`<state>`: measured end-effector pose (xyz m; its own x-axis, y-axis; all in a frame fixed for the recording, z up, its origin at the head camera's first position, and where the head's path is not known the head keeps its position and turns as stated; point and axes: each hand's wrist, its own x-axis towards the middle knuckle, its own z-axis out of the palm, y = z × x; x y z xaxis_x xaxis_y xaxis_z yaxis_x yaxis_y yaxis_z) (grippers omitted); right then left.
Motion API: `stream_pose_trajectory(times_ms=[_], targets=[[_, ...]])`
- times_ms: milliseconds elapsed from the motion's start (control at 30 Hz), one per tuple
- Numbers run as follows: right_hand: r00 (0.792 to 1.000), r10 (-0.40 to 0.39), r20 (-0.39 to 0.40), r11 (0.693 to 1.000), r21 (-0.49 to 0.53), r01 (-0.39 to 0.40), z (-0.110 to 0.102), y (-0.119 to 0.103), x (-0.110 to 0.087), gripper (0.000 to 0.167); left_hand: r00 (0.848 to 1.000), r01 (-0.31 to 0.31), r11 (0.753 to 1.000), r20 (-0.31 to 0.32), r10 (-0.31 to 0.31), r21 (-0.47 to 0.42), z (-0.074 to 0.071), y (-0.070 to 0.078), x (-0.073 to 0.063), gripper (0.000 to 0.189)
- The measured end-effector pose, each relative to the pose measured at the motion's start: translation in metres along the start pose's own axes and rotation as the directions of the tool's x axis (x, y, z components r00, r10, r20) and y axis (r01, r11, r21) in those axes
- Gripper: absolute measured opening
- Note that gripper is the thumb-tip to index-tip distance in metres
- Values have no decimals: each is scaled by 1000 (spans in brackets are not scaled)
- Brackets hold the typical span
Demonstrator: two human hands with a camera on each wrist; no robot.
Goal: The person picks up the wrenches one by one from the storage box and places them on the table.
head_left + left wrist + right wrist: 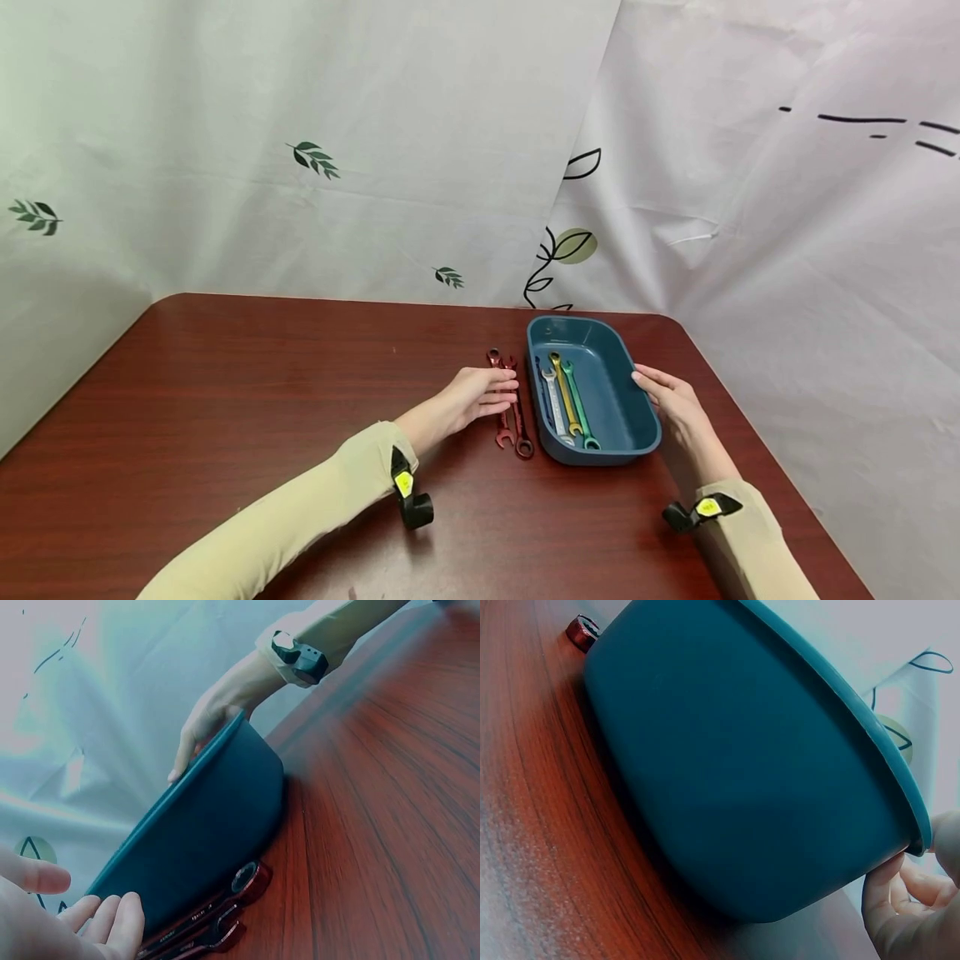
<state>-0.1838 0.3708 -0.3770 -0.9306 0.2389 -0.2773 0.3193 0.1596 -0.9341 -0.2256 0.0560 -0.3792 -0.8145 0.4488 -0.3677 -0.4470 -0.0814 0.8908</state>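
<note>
A blue plastic bin [611, 457] stands on the table. Inside it lie a silver wrench [555, 404], a gold wrench [566, 396], a green wrench [579, 407] and a dark blue wrench along the left wall. Left of the bin, two red wrenches [522, 433] lie side by side on the wood. My left hand [483, 393] hovers over or touches them, thumb apart from loosely extended fingers; contact is unclear. With thumb on the rim and fingers beneath it, my right hand [675, 404] holds the bin's right side, as the right wrist view shows.
The dark red wooden table [247, 417] extends far to the left. A whitish curtain [360, 150] with leaf prints hangs behind and along the right. Each sleeve carries a black wrist camera [412, 500]. The bin sits near the table's back right corner.
</note>
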Motion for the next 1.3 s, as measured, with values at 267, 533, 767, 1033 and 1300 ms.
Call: stream_pose_trajectory(times_ms=[267, 533, 767, 1033, 1300], targets=[[1000, -3, 2, 1000, 5, 3, 0, -2, 1, 70, 1000, -7, 1000, 19, 7, -1, 6, 11, 0, 41], [1000, -1, 4, 1000, -5, 1, 0, -1, 0, 70, 1000, -9, 1000, 10, 9, 19, 12, 23, -4, 38], [1000, -1, -1, 1000, -18, 1, 0, 1, -1, 71, 999, -17, 998, 43, 15, 62, 20, 26, -1, 40], [1000, -2, -1, 1000, -18, 2, -1, 2, -1, 72, 997, -27, 996, 68, 21, 84, 30, 30, 2, 41], [1000, 8, 0, 1000, -5, -8, 0, 1, 0, 73, 997, -16, 999, 75, 12, 50, 38, 32, 6, 37]])
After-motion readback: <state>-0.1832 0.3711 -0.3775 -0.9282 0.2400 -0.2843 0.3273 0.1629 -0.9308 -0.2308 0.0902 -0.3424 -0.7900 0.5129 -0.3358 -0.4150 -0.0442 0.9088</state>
